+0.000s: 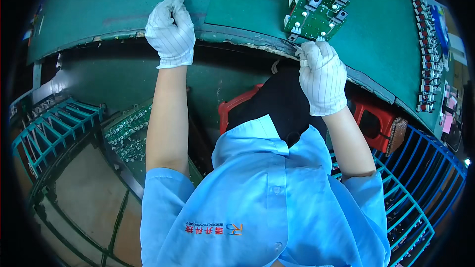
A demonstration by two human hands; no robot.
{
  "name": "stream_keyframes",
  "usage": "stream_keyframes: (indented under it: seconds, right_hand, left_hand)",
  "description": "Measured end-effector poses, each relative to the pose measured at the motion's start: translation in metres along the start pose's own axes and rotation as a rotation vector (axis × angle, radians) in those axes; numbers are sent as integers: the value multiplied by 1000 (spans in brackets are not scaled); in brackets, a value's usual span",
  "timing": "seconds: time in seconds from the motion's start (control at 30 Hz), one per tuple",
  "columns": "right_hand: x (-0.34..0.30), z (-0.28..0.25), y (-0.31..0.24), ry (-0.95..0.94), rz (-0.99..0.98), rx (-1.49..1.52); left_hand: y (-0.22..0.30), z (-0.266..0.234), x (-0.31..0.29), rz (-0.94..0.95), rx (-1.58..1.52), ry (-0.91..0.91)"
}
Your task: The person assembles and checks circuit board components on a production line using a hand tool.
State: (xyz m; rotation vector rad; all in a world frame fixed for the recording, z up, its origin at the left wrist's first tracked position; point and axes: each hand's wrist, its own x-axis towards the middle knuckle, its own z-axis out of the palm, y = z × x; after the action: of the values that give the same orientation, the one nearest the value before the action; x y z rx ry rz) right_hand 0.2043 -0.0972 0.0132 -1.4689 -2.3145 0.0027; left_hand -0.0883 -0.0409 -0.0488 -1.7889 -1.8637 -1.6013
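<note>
Both of my hands wear white striped gloves. My left hand (170, 34) is over the near edge of the green work surface, thumb and fingers curled together in a pinch; anything between the fingertips is too small to make out. My right hand (322, 76) is closed at the near end of the green circuit boards (309, 22). A thin dark tip shows beside its fingers, but what they grip cannot be told. The boards lie in a row, overlapping, and bear black metal-tabbed parts, white connectors and small round white parts.
The green mat (247, 0) covers the bench, whose front edge is worn. A long row of red-and-black components (426, 54) lines the right side. Below stand a red stool (371, 123), a teal rack (59, 123), a blue rack (430, 163) and a stack of boards (128, 136).
</note>
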Motion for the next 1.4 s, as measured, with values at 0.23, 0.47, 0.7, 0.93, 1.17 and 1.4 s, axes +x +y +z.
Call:
stream_keyframes:
  seconds: [0.23,0.47,0.7,0.93,1.17,1.4]
  right_hand:
    - [-11,4,-7,-60,-124,51]
    - [-4,4,-7,15,-45,47]
    - [1,6,-9,-19,-37,57]
    - [-3,5,-13,-10,-41,66]
    - [-8,6,-12,38,-30,61]
    - [-21,12,-20,13,-49,115]
  left_hand:
    - [1,0,1,38,44,14]
    - [6,1,1,-33,-15,10]
    - [8,0,1,-60,-4,1]
    - [2,1,1,27,5,8]
    - [-1,-1,0,44,5,23]
    - [6,-4,3,25,79,17]
